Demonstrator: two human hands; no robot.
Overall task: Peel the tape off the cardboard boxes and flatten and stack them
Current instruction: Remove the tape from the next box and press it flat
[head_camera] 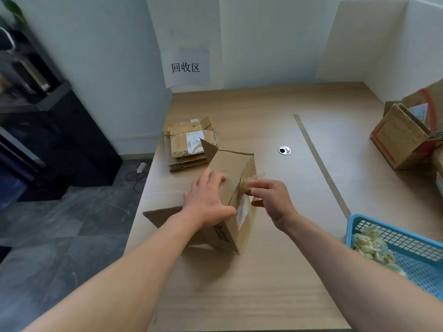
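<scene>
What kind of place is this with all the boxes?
Probably a recycling corner in an office or workroom. A wall sign reads 回收区, "recycling area", flattened cardboard boxes are stacked on the table, and a blue basket holds peeled tape.

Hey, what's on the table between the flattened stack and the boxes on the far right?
In the head view, a round cable hole and a long thin strip, otherwise bare table.
</scene>
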